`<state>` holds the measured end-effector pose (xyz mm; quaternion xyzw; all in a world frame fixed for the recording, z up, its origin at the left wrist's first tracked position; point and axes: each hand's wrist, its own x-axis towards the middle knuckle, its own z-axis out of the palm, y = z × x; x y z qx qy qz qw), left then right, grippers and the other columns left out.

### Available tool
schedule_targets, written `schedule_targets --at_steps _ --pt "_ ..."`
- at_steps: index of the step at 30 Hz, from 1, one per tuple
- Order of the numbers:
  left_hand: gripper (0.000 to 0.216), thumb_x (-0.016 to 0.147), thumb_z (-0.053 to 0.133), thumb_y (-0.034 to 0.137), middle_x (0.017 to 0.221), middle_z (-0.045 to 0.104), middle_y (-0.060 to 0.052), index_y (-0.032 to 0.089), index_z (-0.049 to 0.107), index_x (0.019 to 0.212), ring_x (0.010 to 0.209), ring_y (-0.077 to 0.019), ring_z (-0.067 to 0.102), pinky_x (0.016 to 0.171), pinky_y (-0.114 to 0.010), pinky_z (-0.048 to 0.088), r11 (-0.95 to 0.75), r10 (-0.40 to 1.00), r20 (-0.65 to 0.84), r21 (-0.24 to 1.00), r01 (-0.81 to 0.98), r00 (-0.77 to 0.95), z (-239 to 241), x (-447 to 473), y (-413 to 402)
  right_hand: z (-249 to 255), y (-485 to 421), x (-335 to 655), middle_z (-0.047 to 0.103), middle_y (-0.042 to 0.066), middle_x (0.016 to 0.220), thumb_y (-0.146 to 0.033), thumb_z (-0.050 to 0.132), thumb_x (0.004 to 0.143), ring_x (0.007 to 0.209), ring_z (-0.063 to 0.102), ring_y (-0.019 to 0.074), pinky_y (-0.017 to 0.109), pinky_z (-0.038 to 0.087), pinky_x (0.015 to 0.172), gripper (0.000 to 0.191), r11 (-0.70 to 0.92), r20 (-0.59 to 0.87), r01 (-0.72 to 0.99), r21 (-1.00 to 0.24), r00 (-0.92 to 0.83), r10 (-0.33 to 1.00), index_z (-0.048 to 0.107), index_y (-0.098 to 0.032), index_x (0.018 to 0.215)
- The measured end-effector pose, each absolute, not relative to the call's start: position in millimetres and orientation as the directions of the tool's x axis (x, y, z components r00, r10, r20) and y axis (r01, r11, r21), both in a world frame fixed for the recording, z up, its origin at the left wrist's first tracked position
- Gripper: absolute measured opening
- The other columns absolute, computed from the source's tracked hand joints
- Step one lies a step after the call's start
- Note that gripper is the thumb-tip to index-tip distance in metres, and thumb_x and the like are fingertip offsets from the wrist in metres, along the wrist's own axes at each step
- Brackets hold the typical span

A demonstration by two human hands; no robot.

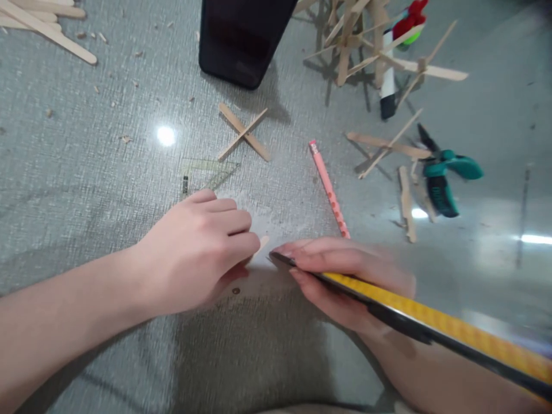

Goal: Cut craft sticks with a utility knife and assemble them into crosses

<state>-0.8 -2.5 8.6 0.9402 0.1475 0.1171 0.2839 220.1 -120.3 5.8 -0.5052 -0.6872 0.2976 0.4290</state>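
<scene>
My left hand [202, 247] is curled closed in the middle of the view. The pale tip of a wooden craft stick [263, 244] sticks out past its fingers, and the rest is hidden under them. My right hand [349, 276], partly blurred, grips a yellow and black utility knife [388, 305]. Its dark tip points left, a short gap from the stick's end. Beyond my left hand lies a clear set square [207, 167], partly covered by the knuckles. A pink pencil [328, 187] rests just beyond my right hand.
Two crossed craft sticks [244, 133] lie below a black phone [245, 40]. Teal-handled pliers [444, 172] sit at right by broken stick pieces [406, 204]. A stick framework [357, 46] and a white marker [388, 80] are farther back. Loose sticks [56, 34] lie far left.
</scene>
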Motion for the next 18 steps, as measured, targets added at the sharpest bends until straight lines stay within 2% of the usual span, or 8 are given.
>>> schedule_targets --at_steps 4,8,12,18 --pt "0.018 0.090 0.062 0.031 0.107 0.065 -0.007 0.023 0.073 0.102 0.099 -0.0262 0.055 0.083 -0.042 0.039 -0.820 0.324 0.151 0.538 0.198 0.934 4 0 4 10 -118 211 0.078 0.006 0.096 -0.002 0.068 0.085 0.088 0.078 0.0182 0.029 0.068 0.076 0.027 0.343 0.265 0.457 -0.820 -0.229 0.937 0.068 -0.022 0.102" --pt "0.027 0.089 0.063 0.034 0.118 0.062 -0.007 0.032 0.073 0.114 0.112 -0.0317 0.051 0.094 -0.049 0.039 -0.850 0.294 0.161 0.495 0.181 0.942 1 0 7 15 -115 204 0.078 0.006 0.095 -0.001 0.066 0.085 0.084 0.077 0.0161 0.027 0.067 0.074 0.026 0.323 0.244 0.501 -0.803 -0.219 0.945 0.067 -0.023 0.098" --pt "0.024 0.089 0.061 0.032 0.118 0.062 -0.007 0.032 0.075 0.108 0.117 -0.0327 0.050 0.101 -0.054 0.037 -0.854 0.264 0.162 0.497 0.152 0.951 1 1 6 16 -115 200 0.078 0.004 0.095 -0.004 0.067 0.086 0.082 0.077 0.0149 0.025 0.067 0.072 0.025 0.322 0.235 0.555 -0.767 -0.223 0.946 0.067 -0.024 0.099" --pt "0.023 0.089 0.066 0.044 0.115 0.062 -0.009 0.025 0.076 0.098 0.122 -0.0308 0.053 0.115 -0.053 0.033 -0.866 0.216 0.221 0.492 0.083 0.951 -1 3 9 14 -119 195 0.078 0.005 0.095 -0.002 0.066 0.086 0.081 0.077 0.0157 0.026 0.067 0.072 0.028 0.349 0.270 0.584 -0.733 -0.222 0.937 0.066 -0.025 0.102"
